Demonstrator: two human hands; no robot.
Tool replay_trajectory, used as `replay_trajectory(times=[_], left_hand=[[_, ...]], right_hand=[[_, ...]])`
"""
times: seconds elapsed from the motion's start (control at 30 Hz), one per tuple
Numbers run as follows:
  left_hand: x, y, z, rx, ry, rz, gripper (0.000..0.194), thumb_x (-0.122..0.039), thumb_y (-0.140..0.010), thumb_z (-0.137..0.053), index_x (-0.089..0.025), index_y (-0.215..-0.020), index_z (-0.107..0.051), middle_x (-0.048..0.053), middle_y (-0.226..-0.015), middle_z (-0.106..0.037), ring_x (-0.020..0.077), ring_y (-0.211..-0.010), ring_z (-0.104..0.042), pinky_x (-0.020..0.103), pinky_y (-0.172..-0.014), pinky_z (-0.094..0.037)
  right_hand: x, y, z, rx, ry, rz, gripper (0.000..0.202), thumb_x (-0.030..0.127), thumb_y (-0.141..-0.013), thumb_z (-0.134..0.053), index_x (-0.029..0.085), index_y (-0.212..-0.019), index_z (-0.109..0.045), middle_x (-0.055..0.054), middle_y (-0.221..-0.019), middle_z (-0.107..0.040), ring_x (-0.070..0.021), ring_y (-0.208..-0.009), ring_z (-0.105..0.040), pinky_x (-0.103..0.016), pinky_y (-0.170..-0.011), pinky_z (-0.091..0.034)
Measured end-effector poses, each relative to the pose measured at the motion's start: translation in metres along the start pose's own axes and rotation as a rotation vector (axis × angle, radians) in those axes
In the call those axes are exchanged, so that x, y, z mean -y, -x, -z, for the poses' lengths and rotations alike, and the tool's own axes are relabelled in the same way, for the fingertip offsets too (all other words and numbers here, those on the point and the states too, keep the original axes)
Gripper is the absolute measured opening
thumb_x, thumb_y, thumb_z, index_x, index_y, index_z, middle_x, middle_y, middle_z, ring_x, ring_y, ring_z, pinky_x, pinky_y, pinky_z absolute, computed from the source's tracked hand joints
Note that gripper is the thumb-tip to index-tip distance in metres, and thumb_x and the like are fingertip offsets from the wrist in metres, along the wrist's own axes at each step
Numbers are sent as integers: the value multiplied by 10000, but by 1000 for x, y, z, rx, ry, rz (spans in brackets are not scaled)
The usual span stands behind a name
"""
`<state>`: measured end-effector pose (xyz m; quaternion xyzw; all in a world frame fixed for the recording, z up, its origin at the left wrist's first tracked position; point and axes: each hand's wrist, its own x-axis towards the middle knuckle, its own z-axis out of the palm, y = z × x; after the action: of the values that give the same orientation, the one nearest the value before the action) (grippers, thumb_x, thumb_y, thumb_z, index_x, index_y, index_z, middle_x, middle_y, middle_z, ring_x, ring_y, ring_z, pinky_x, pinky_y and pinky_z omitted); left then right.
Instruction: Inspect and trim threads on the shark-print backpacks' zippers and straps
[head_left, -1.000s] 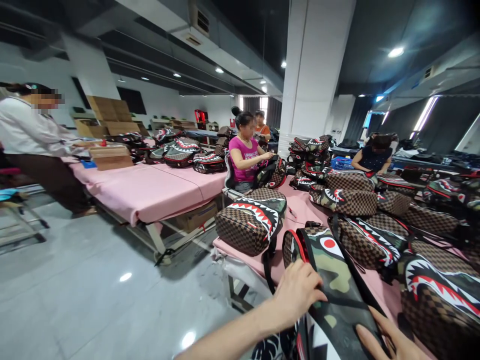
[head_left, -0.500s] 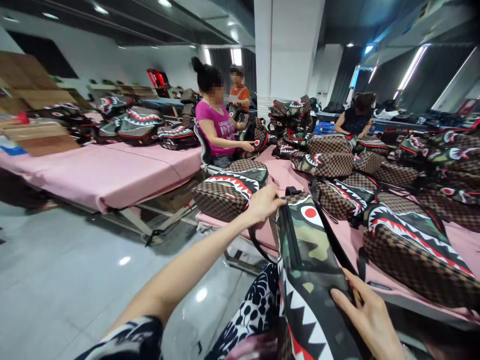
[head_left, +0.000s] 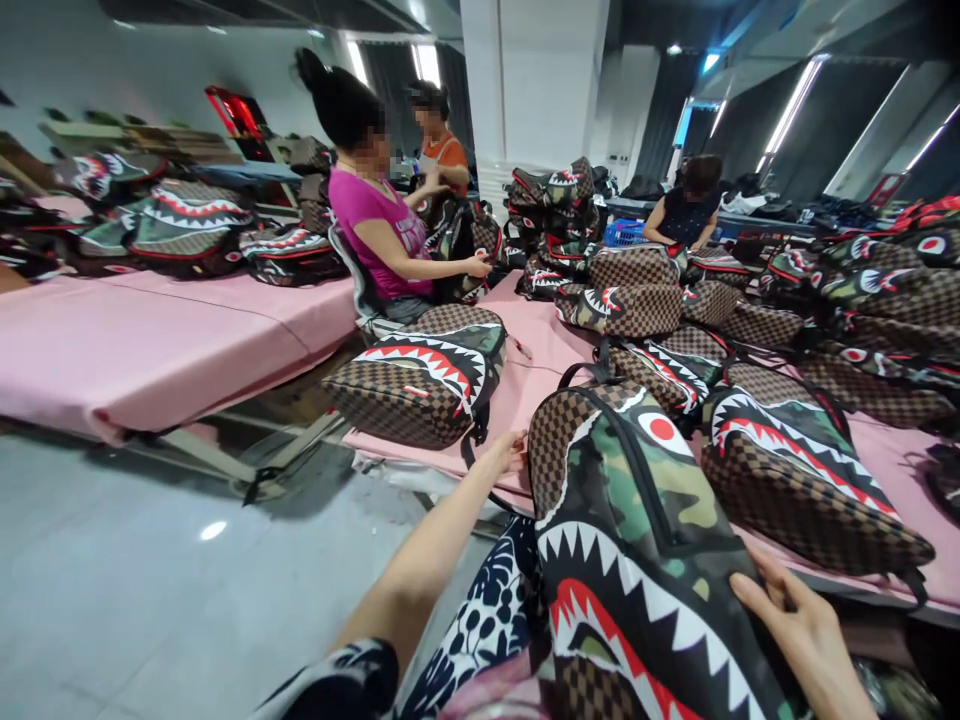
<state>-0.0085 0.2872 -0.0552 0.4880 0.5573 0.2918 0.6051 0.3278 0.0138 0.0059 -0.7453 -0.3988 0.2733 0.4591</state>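
Item: one backpack [head_left: 637, 530], checked brown with camouflage front, shark teeth, red-and-white eye; upright and leaning at the near edge of the surface, before the wearer's lap.

Right hand [head_left: 799, 615]: holding the backpack by its right side, thumb on the front, fingers bent at the edge.

Left hand [head_left: 504, 457]: at the backpack's upper left edge, fingers together and slightly bent; whether they grip cannot be told.

Trousers [head_left: 487, 620], dark with white leaf print, beside the backpack.

Surface [head_left: 536, 350], covered in pink cloth.

Left-hand bag [head_left: 420, 375], same pattern, lying on the surface, base toward the aisle.

Right-hand bag [head_left: 810, 480], likewise lying, teeth facing forward.

Heaped bags [head_left: 630, 295], several, behind these.

Co-worker in a magenta top [head_left: 382, 230], seated, both hands at another bag.

Second pink surface [head_left: 187, 330], to the left, bearing further bags [head_left: 187, 225].

Blue basket [head_left: 625, 233], near a person in dark clothing [head_left: 686, 215].

Person in orange [head_left: 452, 165], farther back.

White column [head_left: 532, 80].
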Motion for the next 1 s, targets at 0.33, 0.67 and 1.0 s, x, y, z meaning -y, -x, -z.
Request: replay_trajectory(times=[0.33,0.67,1.0], left_hand=[[94,83,-39,267,196,83,633,-720,-733,-428,-146,-935,-599,71,-790,-639,190,-739,-587,319,-682,-465],[77,120,39,122,-144,-78,373,-519,-727,-555,-147,-696,-534,-34,-543,-501,92,-531,-480,200,-536,-370],[52,89,61,648,-504,262,119,-143,-522,-623,-162,-639,-627,-2,-528,-591,154,-364,-526,228,-377,-365]], right_hand=[[-36,-34,10,-127,-6,-140,658,532,-477,-718,139,-1003,-667,-101,-1012,-693,-328,-1007,-611,-352,-830,-530],[-57,-25,-54,-82,204,1,570,590,-643,-578,139,-967,-702,-105,-940,-710,-331,-952,-633,-377,-759,-536],[-26,100,-126,456,336,607,278,263,-858,-419,247,-943,-684,-28,-929,-708,-170,-819,-677,-234,-692,-539]])
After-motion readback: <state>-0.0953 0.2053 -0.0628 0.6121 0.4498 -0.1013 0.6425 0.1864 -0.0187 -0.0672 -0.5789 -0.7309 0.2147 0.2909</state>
